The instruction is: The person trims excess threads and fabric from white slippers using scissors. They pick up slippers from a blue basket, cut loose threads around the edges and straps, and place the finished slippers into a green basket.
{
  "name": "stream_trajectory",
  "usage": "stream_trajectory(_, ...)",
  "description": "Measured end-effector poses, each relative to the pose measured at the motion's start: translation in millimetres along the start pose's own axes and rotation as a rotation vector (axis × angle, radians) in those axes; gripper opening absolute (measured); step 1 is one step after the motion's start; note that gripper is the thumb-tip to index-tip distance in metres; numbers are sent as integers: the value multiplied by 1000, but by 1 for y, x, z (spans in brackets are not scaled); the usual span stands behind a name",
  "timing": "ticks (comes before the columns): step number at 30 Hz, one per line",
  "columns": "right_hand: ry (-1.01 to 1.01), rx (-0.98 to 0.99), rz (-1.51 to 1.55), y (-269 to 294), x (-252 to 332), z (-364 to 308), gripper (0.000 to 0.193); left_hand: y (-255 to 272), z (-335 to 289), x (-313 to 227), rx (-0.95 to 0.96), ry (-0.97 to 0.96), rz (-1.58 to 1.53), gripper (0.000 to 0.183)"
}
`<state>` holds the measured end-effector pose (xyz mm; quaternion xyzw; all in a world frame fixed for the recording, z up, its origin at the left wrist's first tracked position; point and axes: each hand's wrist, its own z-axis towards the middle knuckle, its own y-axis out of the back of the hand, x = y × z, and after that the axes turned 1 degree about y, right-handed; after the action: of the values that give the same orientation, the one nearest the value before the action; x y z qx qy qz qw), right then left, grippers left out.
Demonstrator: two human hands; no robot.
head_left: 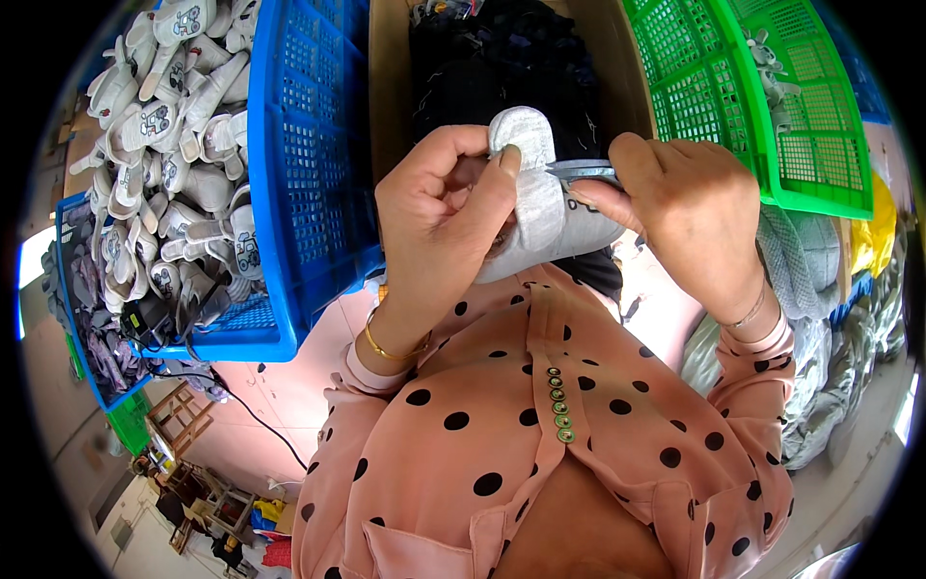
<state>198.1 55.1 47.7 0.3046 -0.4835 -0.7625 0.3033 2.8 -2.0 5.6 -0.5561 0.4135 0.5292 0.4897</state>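
Observation:
In front of my chest, my left hand (439, 198) pinches a light grey cloth slipper (540, 214), with the thumb pressed on its pale surface. Part of a dark print shows on the slipper's right side. My right hand (687, 203) is closed around a pair of small metal thread snips (582, 172). The blades point left and their tip lies at the slipper's edge, close to my left thumb. Whether the tip touches the cloth or a thread I cannot tell. My fingers hide part of the snips' handle.
A blue plastic basket (307, 145) on the left holds many pale slippers (159, 121) with vehicle prints. Beyond my hands, a cardboard box (388, 92) contains dark cloth pieces (497, 72). At right stands a green basket (709, 82), with grey fabric and clear plastic bags (810, 386) below it.

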Motion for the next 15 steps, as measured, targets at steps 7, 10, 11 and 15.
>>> stream_trajectory(7, -62, 65, 199, -2, -6, -2, 42, -2, -1, 1, -2, -1, -47, 8)
stream_trajectory(10, -291, 69, 697, -8, -11, -5, 40, 1, -1, 4, 13, 6, 7, 9)
stream_trajectory(11, -344, 26, 834, -10, -10, -4, 40, 2, 0, 5, 19, 6, 36, 9)
stream_trajectory(15, -356, -80, 782, -23, 10, 2, 39, -3, 0, 2, 48, 33, -32, 10)
